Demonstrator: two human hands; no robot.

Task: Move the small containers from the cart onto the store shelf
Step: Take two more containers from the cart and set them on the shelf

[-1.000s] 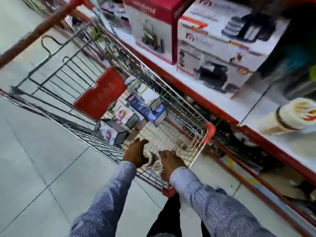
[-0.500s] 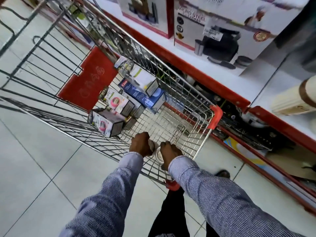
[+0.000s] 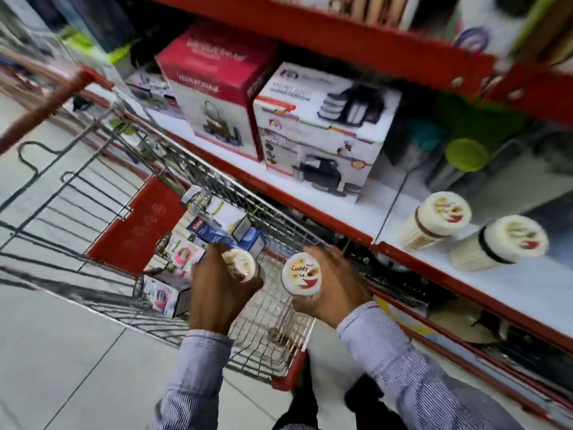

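Observation:
My left hand [image 3: 217, 293] grips a small cream container [image 3: 240, 264] with a round labelled lid. My right hand [image 3: 336, 290] grips a second one [image 3: 301, 279], its lid reading "Caddy". Both are held above the near end of the wire cart [image 3: 269, 333]. On the white store shelf [image 3: 527, 283] at the right, two matching containers stand side by side, one with a brown band [image 3: 434, 225] and one with a black band [image 3: 499, 243].
Several small product boxes [image 3: 217, 225] lie deeper in the cart, by its red child-seat flap [image 3: 139, 225]. Two large appliance boxes [image 3: 322, 131] stand on the shelf to the left of the containers. A red upper shelf [image 3: 372, 35] overhangs. Grey tiled floor lies to the left.
Both hands have risen out of the cart's basket, each with a container. The view has tilted up toward the shelf.

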